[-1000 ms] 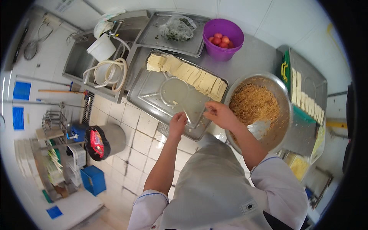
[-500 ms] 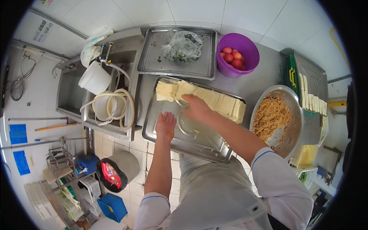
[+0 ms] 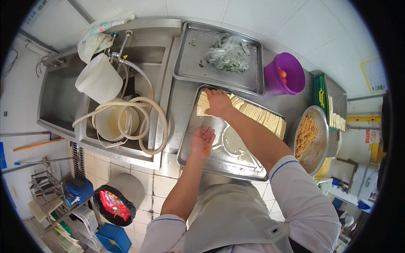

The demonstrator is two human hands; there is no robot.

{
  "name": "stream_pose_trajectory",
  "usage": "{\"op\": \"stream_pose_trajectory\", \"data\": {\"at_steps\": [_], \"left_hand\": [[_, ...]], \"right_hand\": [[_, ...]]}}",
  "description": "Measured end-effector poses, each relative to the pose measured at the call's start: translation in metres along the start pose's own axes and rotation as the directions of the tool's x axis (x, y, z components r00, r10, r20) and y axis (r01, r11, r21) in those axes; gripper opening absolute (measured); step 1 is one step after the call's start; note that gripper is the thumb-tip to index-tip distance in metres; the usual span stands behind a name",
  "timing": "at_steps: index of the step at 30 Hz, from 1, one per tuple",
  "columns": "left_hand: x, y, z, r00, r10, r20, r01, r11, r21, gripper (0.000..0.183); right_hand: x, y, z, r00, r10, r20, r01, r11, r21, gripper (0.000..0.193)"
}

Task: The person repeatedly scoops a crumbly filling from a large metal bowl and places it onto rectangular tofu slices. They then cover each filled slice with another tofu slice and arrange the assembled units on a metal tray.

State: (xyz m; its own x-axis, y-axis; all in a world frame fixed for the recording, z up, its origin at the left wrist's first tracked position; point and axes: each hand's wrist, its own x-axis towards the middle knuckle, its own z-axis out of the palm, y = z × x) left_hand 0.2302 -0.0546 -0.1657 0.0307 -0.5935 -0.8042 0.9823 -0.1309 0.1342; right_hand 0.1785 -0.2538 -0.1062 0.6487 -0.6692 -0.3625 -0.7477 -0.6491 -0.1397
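Note:
A row of pale, cream-coloured tofu slices (image 3: 263, 119) leans along the far side of a metal tray (image 3: 185, 145). My right hand (image 3: 220, 104) lies across the left end of that row, thumb on the near side and fingers over the far side, gripping slices there. Its palm hides the slices beneath. Nearer to me, my left hand (image 3: 203, 141) hovers over the tray's left part, palm up, fingers loosely apart and holding nothing. Wet film and a few crumbs cover the tray's bare bottom.
Behind is another tray (image 3: 192, 63) with a plastic bag of greens (image 3: 228, 52). A purple bucket (image 3: 291, 78) of tomatoes and a metal bowl of brown crumbly filling (image 3: 307, 135) stand to the right. At left, a sink (image 3: 158, 55) holds a hose (image 3: 162, 122) and white buckets (image 3: 99, 80).
My right hand has moved left along the row and now spreads over its left end. My left hand stays palm up near the tray's left side. The view has shifted left.

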Motion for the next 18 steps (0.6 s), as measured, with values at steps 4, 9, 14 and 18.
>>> {"op": "stream_pose_trajectory", "data": {"at_steps": [4, 9, 14, 18], "left_hand": [[0.012, 0.011, -0.001, 0.999, 0.012, 0.033, -0.011, 1.000, -0.015, 0.055], [0.030, 0.021, 0.006, 1.000, 0.000, 0.011, 0.000, 0.999, -0.046, 0.062], [0.006, 0.015, 0.007, 0.995, 0.012, -0.096, -0.011, 1.000, 0.021, 0.068], [-0.055, 0.000, -0.025, 0.985, 0.069, -0.160, -0.043, 0.986, 0.161, 0.061]], "right_hand": [[0.006, -0.008, 0.009, 1.000, 0.024, -0.005, -0.025, 0.996, -0.090, 0.093], [-0.006, -0.016, 0.019, 0.996, -0.073, -0.058, 0.065, 0.989, -0.131, 0.081], [-0.031, -0.036, 0.032, 0.977, -0.170, -0.127, 0.162, 0.984, -0.072, 0.061], [-0.068, -0.051, 0.051, 0.976, -0.206, -0.071, 0.208, 0.978, 0.026, 0.065]]}}
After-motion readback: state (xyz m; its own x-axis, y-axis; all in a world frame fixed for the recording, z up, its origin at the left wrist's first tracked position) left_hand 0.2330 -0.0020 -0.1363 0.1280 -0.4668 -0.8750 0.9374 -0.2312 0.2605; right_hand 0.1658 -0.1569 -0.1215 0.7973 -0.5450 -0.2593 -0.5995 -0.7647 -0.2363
